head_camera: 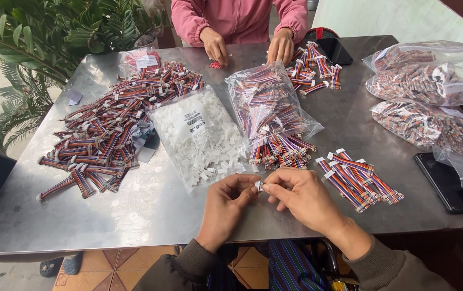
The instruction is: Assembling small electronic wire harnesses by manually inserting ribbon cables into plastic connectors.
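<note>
My left hand and my right hand meet over the near edge of the metal table. Together they pinch a small white plastic connector between the fingertips. A multicoloured ribbon cable hangs down below the table edge between my arms. Just beyond my hands lies an open bag of white connectors. To the right of my right hand rests a small row of finished striped cables.
A large heap of striped cables covers the left. A clear bag spilling cables sits mid-table. Three filled bags lie at right, a black phone beside them. A person in pink works opposite. A plant stands left.
</note>
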